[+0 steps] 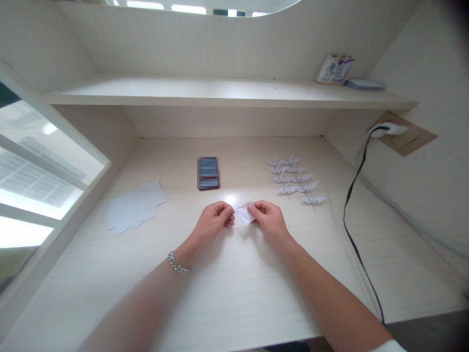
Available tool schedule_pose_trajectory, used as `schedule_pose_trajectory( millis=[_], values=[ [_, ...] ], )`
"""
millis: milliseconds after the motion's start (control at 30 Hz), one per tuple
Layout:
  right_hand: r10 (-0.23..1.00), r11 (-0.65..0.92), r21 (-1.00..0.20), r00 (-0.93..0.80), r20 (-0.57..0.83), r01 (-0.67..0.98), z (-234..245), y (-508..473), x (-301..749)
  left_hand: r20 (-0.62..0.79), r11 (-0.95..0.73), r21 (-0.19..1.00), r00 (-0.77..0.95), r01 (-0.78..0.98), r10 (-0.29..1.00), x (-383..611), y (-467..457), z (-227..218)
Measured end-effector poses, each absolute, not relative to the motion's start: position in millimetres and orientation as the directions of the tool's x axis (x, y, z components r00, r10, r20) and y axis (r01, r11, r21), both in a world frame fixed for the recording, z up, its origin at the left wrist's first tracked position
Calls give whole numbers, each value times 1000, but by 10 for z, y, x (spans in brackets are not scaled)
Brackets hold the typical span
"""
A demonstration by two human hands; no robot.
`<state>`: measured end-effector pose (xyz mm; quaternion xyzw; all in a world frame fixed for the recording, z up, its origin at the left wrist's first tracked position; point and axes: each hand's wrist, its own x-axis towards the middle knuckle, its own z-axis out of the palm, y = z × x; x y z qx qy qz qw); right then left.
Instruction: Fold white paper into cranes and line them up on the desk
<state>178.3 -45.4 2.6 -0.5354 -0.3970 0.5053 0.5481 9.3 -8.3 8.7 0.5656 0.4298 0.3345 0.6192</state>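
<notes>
A small piece of folded white paper [245, 213] is pinched between the thumb and fingers of my right hand [270, 220]. Its creased point faces left, toward my left hand [217, 218]. That hand is closed with thumb against fingers, just beside the paper's left tip; whether it grips the tip or anything else is too small to make out. Several folded paper cranes [291, 178] stand in rows on the desk to the right, beyond my right hand. Loose white paper sheets [136, 205] lie overlapping on the left.
A dark phone-like object [208, 173], blurred out, lies behind my hands on the desk [227, 303]. A black cord [351, 195] runs from the wall socket [405, 133] down the right side. Above is a shelf [205, 90] with a small box [335, 69]. A window is at left.
</notes>
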Motion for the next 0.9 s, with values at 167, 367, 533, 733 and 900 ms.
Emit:
schedule_pose_trajectory(
  millis=[167, 367, 533, 733, 900],
  values=[
    [972, -59, -987, 217, -91, -150, 40, -458, 1744, -155, 165, 986, 382, 9, 911, 150, -140, 130],
    [988, -56, -994, 135, -69, -99, 59, -490, 1694, -49, 6, 991, 317, 134, 947, 144, -150, 162],
    [992, 30, -991, 116, 46, 134, 114, -519, 1701, 67, -113, 961, 183, 251, 981, 94, -120, 172],
    [990, 72, -986, 106, 88, 149, 120, -550, 1669, -127, 106, 990, 272, 91, 954, 136, -167, 182],
    [992, 77, -992, 91, 87, 102, 144, -577, 1644, -116, 113, 993, 278, 27, 954, 171, -203, 209]
  ],
)
